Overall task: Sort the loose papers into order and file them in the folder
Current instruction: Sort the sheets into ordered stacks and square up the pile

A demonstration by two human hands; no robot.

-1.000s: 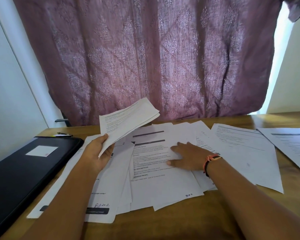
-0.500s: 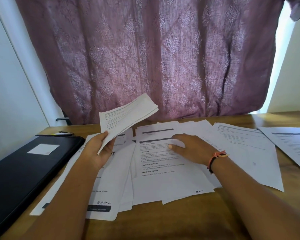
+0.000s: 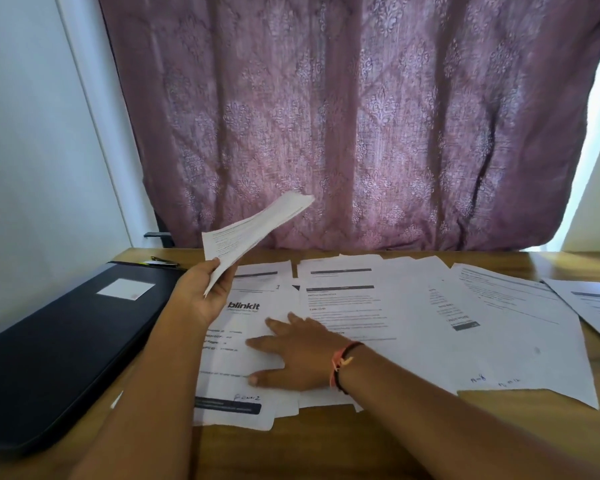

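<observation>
At lower left of frame, cut off by the edge: closed black rectangular folder point(image 3: 66, 348), lying on brown wooden table point(image 3: 326, 441). At far right, likewise cropped: fanned loose white printed sheets point(image 3: 430, 323), small print unreadable. Since half a second ago, shifted leftward: right hand point(image 3: 295, 358), now flat and spread on white "blinkit" page point(image 3: 229, 358), newly uncovered. Raised at centre left: left hand point(image 3: 201, 296), thumb and fingers pinching thin sheaf of white papers point(image 3: 253, 230), tilted up to the right.
</observation>
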